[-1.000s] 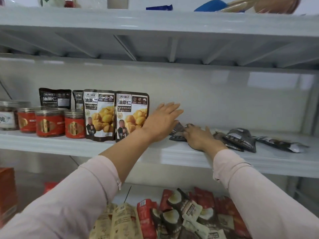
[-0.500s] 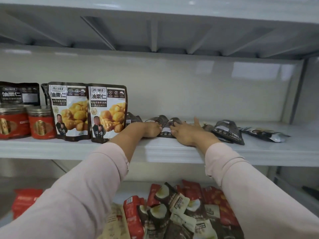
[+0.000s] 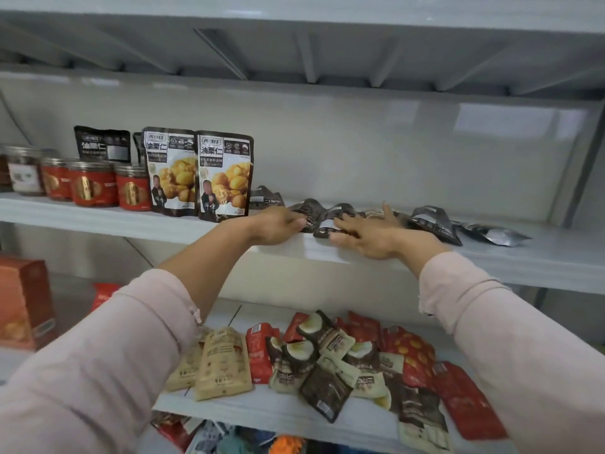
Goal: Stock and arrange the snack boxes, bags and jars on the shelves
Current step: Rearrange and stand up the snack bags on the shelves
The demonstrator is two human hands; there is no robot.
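Nearest, at about 6 o'clock, a loose heap of red, cream and brown foil snack bags is lying unsorted on the lower white metal shelf, with an orange cardboard box at 9 o'clock; by the look of it, none of this is arranged yet.

Above, on the middle white shelf, both hands are working at the centre. The left hand is curling its fingers onto a flat dark foil pouch, though whether it is truly pinching it I cannot tell. The right hand is lying spread over the neighbouring dark pouches, pressing rather than gripping.

Toward 3 o'clock, more dark and silver flat pouches are lying down, waiting to be stood up.

Farther back toward 10 o'clock, the finished part is showing: two upright chestnut-print pouches are standing side by side, beside a row of red-labelled clear jars, with black pouches behind. Roughly a third of this shelf seems done.
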